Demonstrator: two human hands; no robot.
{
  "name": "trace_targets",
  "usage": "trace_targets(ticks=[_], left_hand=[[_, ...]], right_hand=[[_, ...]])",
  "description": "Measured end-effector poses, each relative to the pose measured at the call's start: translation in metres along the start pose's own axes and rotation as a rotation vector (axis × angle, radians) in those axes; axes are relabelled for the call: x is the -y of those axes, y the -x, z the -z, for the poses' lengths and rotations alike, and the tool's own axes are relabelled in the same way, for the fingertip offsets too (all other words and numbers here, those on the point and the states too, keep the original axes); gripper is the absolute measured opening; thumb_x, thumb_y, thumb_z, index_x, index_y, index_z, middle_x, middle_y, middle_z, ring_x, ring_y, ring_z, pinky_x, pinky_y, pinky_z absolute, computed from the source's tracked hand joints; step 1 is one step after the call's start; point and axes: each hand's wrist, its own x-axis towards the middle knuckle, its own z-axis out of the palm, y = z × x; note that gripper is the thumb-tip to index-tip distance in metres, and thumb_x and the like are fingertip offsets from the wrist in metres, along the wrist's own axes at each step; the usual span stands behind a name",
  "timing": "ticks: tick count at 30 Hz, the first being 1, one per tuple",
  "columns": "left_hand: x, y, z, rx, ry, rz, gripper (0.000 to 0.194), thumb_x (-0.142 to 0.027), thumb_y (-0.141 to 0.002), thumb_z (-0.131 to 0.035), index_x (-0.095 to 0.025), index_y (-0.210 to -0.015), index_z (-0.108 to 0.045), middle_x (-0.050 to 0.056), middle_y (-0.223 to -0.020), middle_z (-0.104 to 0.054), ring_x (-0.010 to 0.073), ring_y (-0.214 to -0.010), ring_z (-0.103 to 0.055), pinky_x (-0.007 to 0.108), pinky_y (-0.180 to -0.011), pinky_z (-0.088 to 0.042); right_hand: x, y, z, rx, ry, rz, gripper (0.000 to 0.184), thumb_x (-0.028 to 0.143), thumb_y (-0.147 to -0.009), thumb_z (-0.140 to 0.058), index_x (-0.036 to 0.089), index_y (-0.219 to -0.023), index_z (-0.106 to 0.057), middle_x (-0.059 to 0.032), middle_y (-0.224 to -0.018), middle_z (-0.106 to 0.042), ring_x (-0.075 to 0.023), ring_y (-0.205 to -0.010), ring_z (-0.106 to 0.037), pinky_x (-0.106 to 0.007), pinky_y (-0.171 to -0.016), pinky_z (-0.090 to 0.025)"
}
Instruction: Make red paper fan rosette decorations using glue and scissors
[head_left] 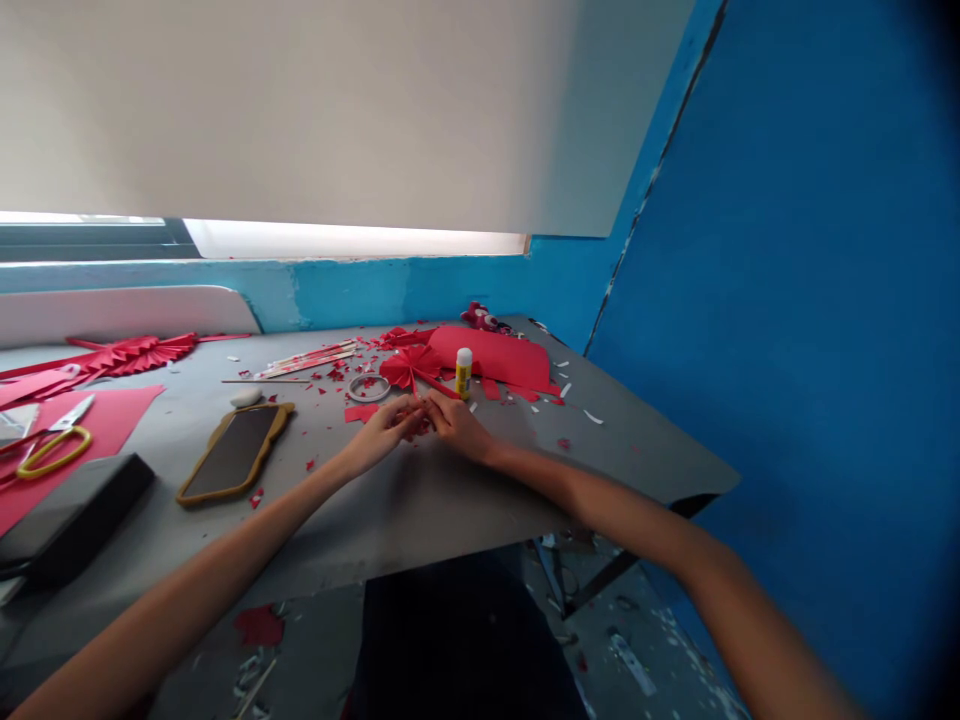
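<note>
My left hand [390, 430] and my right hand [457, 428] meet over the table, fingertips pinched together. Bits of red paper [424, 427] show between and below the fingers; its shape is mostly hidden. Just beyond stands a glue stick [463, 372] with a white cap and yellow body, upright. A pleated red paper fan [407, 367] lies behind my hands, and a roll of tape [369, 388] rests to its left. Past the glue stick is a large rounded sheet of red paper [499, 355].
A phone in a yellow case [236, 452], a black case [82, 515] and yellow-handled scissors [56, 450] lie left. Thin sticks [311, 358], paper scraps and another pleated red piece [142, 353] lie farther back. A blue wall [787, 300] bounds the right.
</note>
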Motion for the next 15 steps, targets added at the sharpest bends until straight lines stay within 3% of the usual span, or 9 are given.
trace_targets(ticks=[7, 15], left_hand=[[0.0025, -0.0015, 0.0069, -0.063, -0.12, -0.08, 0.031, -0.048, -0.082, -0.061, -0.017, -0.085, -0.058, 0.0, -0.068, -0.06, 0.0138, -0.063, -0.056, 0.025, -0.06, -0.042], [-0.0005, -0.0047, 0.0064, -0.027, -0.023, 0.014, 0.038, -0.052, -0.077, -0.065, -0.015, -0.082, -0.062, 0.003, -0.07, -0.062, 0.0136, -0.063, -0.056, 0.024, -0.059, -0.041]], right_hand=[[-0.0025, -0.0025, -0.0002, -0.005, -0.123, -0.061, 0.034, 0.039, -0.1, -0.029, 0.019, -0.081, -0.048, 0.0025, -0.068, -0.048, -0.011, -0.063, -0.046, -0.023, -0.06, -0.037], [-0.0042, -0.0033, -0.0021, -0.028, -0.071, -0.046, 0.03, 0.034, -0.099, -0.032, 0.02, -0.075, -0.042, 0.0031, -0.068, -0.044, -0.0117, -0.064, -0.046, -0.025, -0.062, -0.036]])
